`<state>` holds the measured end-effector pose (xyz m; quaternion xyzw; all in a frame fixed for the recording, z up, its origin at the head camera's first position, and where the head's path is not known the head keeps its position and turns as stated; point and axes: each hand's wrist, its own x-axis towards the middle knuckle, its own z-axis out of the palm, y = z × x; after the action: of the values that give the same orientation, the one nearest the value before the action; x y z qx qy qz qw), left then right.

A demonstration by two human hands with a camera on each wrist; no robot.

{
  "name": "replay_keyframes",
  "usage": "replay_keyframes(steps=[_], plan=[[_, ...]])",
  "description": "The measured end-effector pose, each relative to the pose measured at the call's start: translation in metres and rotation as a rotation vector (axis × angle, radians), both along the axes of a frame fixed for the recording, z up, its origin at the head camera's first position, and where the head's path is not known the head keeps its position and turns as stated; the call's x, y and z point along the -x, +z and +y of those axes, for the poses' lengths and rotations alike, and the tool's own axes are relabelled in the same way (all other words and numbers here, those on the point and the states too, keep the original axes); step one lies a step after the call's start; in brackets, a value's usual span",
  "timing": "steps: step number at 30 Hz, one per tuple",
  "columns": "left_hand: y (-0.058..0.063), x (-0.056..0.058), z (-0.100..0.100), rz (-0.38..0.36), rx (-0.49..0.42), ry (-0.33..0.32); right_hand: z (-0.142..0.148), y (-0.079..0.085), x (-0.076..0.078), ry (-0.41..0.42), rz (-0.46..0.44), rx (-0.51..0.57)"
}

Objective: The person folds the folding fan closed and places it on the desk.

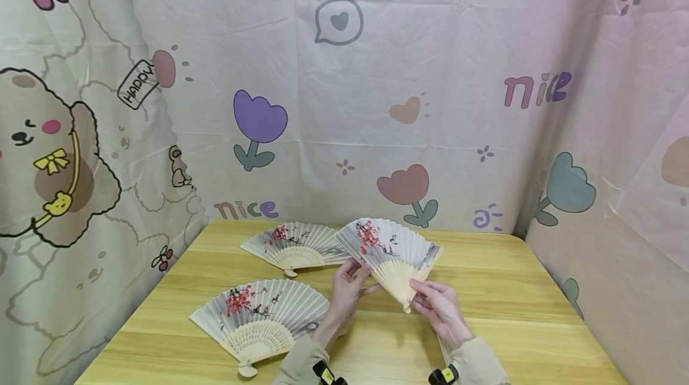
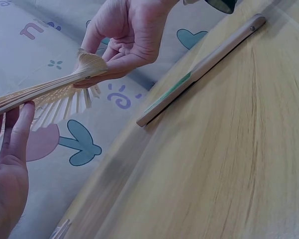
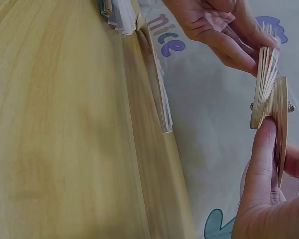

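Note:
Above the table, both hands hold a partly spread folding fan with pale wooden ribs and a red-blossom print on white. My left hand pinches its left edge between thumb and fingers. Near the pivot, my right hand grips the right side of the ribs, thumb on top. The right wrist view shows the held fan's ribs edge-on, stacked close at the pivot. To the left, a fully spread fan of the same print lies on the table. Behind it lies another spread fan, overlapped by the held one in the head view.
A folded fan with a strip of green lies on the wooden table, partly hidden by the right forearm in the head view. A printed cloth hangs behind the table and along both sides.

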<state>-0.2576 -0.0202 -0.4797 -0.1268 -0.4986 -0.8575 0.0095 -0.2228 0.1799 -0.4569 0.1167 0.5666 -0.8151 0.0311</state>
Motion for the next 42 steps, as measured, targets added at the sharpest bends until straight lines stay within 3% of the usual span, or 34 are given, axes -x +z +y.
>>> replay_keyframes(steps=[10, 15, 28, 42], plan=[[0.0004, 0.0013, -0.0028, 0.013, -0.030, -0.019, -0.0025, -0.0018, -0.0013, 0.012, 0.030, -0.018], [0.0017, 0.0027, -0.0033, 0.042, 0.002, -0.022, -0.0043, -0.0016, -0.0016, 0.008, 0.032, -0.053], [0.0061, 0.0013, -0.0041, 0.026, 0.059, -0.018, -0.0033, -0.0020, -0.0026, 0.010, 0.058, -0.127], [0.0016, 0.0034, -0.0063, 0.026, 0.038, -0.015, -0.0022, -0.0030, -0.0010, 0.080, 0.069, -0.173]])
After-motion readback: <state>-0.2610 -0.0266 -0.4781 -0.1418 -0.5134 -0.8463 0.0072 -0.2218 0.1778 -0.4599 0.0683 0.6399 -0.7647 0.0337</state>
